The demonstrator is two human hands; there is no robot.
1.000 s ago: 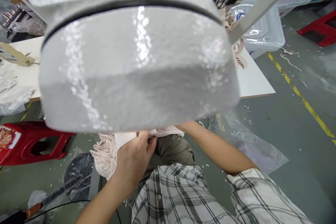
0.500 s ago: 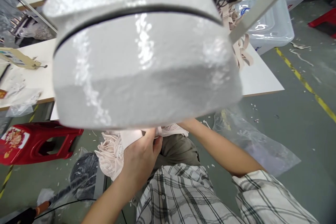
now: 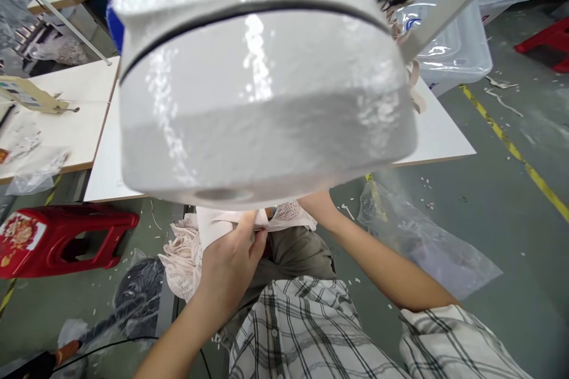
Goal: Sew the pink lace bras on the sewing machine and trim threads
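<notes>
My left hand (image 3: 231,260) is closed with thumb and fingers pinching the edge of a pale pink lace garment (image 3: 288,216) above my lap. My right hand (image 3: 317,206) is at the garment's right side; its fingers are hidden behind the big grey machine head (image 3: 267,124). A small shiny thing shows between the hands under the machine head, too little of it to name. Left of my left hand hangs a gathered heap of pale pink lace pieces (image 3: 182,254).
A white tabletop (image 3: 440,136) extends on both sides of the machine. Clear plastic boxes (image 3: 466,53) stand at the right rear, a red stool (image 3: 102,237) at the left. A plastic bag (image 3: 427,243) lies on the floor, and a slanted bar (image 3: 462,0) crosses the upper right.
The machine head appears shifted right and slightly up as my view moves. My left hand has moved slightly left and down with the garment; more of my right hand shows.
</notes>
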